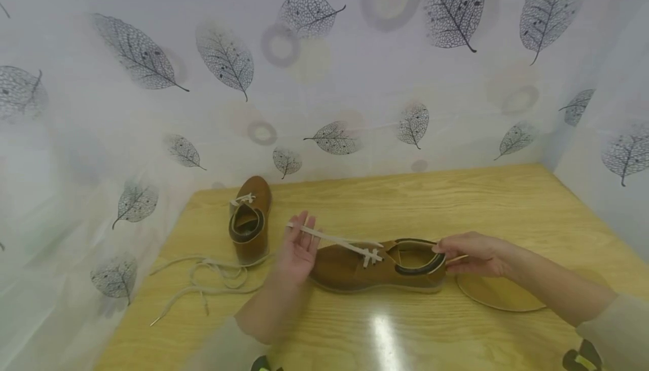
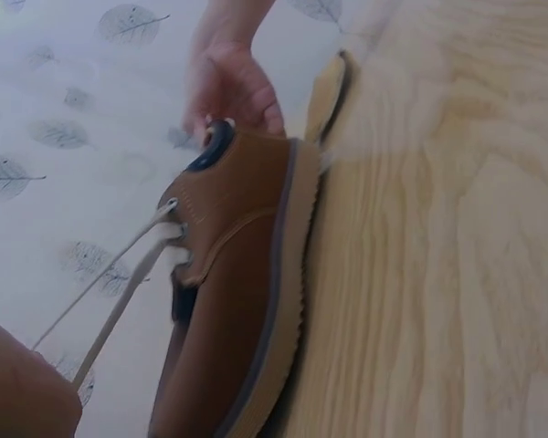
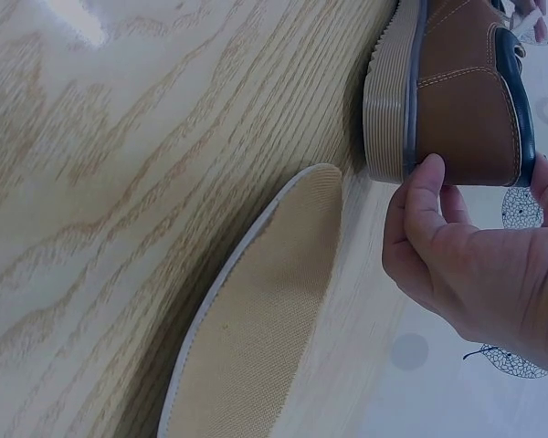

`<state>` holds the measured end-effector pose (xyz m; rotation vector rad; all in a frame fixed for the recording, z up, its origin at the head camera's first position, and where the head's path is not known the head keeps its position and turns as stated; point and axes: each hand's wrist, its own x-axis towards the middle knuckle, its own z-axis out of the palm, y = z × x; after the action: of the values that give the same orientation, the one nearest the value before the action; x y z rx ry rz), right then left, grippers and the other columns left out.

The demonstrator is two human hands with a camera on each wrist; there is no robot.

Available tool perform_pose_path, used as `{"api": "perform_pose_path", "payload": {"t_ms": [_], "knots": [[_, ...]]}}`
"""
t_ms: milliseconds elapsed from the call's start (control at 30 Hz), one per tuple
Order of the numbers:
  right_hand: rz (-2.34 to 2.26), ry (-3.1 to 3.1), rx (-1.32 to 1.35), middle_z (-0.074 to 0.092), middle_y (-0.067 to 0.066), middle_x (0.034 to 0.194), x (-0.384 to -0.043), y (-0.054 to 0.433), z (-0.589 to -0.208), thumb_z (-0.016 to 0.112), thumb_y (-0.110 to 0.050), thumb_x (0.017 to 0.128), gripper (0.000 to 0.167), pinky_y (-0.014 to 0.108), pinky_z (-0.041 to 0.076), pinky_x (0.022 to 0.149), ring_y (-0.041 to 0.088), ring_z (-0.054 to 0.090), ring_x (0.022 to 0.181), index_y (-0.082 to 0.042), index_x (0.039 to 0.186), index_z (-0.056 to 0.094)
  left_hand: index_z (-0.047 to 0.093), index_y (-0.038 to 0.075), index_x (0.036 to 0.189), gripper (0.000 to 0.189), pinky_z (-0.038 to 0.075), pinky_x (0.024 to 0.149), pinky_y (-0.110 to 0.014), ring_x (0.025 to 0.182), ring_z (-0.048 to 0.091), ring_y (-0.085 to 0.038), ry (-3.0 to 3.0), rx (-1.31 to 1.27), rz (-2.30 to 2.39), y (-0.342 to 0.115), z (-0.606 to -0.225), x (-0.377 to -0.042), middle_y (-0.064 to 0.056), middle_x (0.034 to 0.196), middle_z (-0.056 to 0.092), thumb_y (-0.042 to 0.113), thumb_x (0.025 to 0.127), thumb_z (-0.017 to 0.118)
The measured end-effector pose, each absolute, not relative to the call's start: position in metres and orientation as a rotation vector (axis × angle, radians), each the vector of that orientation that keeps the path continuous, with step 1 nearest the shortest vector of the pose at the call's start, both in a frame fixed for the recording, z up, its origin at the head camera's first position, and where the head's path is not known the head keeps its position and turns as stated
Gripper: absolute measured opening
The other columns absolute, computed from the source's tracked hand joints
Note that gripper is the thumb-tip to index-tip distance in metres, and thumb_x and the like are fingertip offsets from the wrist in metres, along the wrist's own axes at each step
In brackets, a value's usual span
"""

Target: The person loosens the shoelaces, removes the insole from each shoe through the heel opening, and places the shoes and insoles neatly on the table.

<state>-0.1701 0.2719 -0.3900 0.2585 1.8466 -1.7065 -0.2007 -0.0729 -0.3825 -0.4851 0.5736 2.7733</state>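
Observation:
A brown leather shoe (image 1: 339, 272) lies on the table with its toe to the left. A pale shoelace (image 1: 329, 238) runs from its eyelets to my left hand (image 1: 299, 253), which is palm up near the toe and holds the lace across its fingers. My right hand (image 1: 474, 254) grips the heel at the dark padded collar (image 3: 521, 105), thumb and fingers on either side. In the left wrist view, lace strands stretch straight from the shoe (image 2: 233, 292) toward the left hand (image 2: 23, 388), where their ends are hidden.
A second brown shoe (image 1: 256, 247) stands at the back left, toe away from me. Beside it a loose pale lace (image 1: 218, 289) lies in curves on the wooden table (image 1: 324, 331). A tan insole (image 3: 265, 310) rests to the right, partly under my right arm. A leaf-print curtain (image 1: 355, 78) surrounds the table.

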Motion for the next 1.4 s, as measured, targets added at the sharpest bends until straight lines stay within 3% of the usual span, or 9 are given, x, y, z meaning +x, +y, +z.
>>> {"api": "perform_pose_path", "payload": {"t_ms": [67,167,267,467,633,800,1000,1200,1400], "knots": [[-1.703,1.853,0.255,0.048,0.008,0.095,-0.170,0.272,-0.390,0.063,-0.014,0.086,0.017,0.028,0.055,0.082,0.016,0.050,0.088,-0.003,0.097,0.061,0.019,0.026,0.150,0.061,0.035,0.109,-0.029,0.120,0.055,-0.013,0.554,-0.514,2.781,-0.082,-0.380,-0.201,0.000,0.098,0.070,0.017,0.098,0.050],[-1.700,1.856,0.252,0.049,0.008,0.095,-0.169,0.271,-0.389,0.063,-0.015,0.086,0.018,0.028,0.055,0.082,0.016,0.052,0.088,-0.002,0.098,0.062,0.025,0.026,0.147,0.057,0.029,0.113,-0.028,0.137,0.034,-0.009,0.499,-0.552,2.787,-0.097,-0.375,-0.202,0.003,0.119,0.063,0.018,0.097,0.051],[-1.706,1.848,0.251,0.049,0.008,0.095,-0.169,0.271,-0.389,0.063,-0.014,0.087,0.018,0.028,0.055,0.081,0.016,0.052,0.088,-0.002,0.100,0.061,0.028,0.029,0.145,0.055,0.027,0.114,-0.026,0.136,0.035,-0.007,0.442,-0.596,2.794,-0.112,-0.372,-0.203,0.004,0.133,0.052,0.017,0.097,0.052],[-1.708,1.848,0.246,0.050,0.008,0.096,-0.168,0.271,-0.390,0.064,-0.015,0.087,0.021,0.029,0.055,0.081,0.017,0.052,0.088,-0.001,0.102,0.061,0.025,0.035,0.146,0.063,0.027,0.114,-0.023,0.136,0.033,-0.004,0.343,-0.626,2.816,-0.138,-0.367,-0.204,0.006,0.132,0.052,0.013,0.095,0.053],[-1.703,1.857,0.236,0.050,0.008,0.097,-0.168,0.271,-0.391,0.064,-0.015,0.087,0.023,0.029,0.055,0.081,0.017,0.052,0.089,0.001,0.103,0.060,0.023,0.040,0.145,0.064,0.018,0.116,-0.019,0.138,0.028,0.000,0.271,-0.626,2.839,-0.159,-0.365,-0.206,0.016,0.149,0.031,0.010,0.096,0.051],[-1.699,1.869,0.237,0.051,0.009,0.097,-0.168,0.269,-0.392,0.064,-0.016,0.086,0.026,0.030,0.055,0.082,0.017,0.053,0.089,0.002,0.105,0.060,0.041,0.036,0.137,0.055,0.023,0.113,-0.017,0.133,0.036,0.001,0.194,-0.747,2.833,-0.189,-0.364,-0.207,0.014,0.143,0.041,0.008,0.093,0.056],[-1.699,1.872,0.245,0.051,0.010,0.097,-0.168,0.269,-0.391,0.063,-0.015,0.086,0.027,0.030,0.055,0.083,0.017,0.053,0.089,0.003,0.105,0.059,0.069,0.012,0.105,0.018,0.039,0.105,-0.019,0.118,0.055,-0.003,-0.055,-0.867,2.814,-0.233,-0.363,-0.205,0.002,0.118,0.065,0.009,0.089,0.061],[-1.709,1.851,0.266,0.049,0.009,0.096,-0.169,0.270,-0.390,0.062,-0.016,0.086,0.018,0.029,0.055,0.081,0.018,0.052,0.088,-0.002,0.097,0.057,0.069,0.015,0.104,0.018,0.042,0.103,-0.021,0.109,0.061,-0.008,-0.149,-0.832,2.868,-0.262,-0.361,-0.202,0.002,0.110,0.069,0.007,0.088,0.063],[-1.695,1.862,0.245,0.051,0.009,0.097,-0.170,0.271,-0.391,0.062,-0.017,0.087,0.023,0.029,0.055,0.082,0.018,0.054,0.089,0.000,0.103,0.058,0.070,0.017,0.106,0.021,0.035,0.108,-0.017,0.113,0.058,-0.003,-0.244,-0.798,2.859,-0.287,-0.364,-0.202,0.012,0.120,0.062,0.009,0.089,0.061]]}}
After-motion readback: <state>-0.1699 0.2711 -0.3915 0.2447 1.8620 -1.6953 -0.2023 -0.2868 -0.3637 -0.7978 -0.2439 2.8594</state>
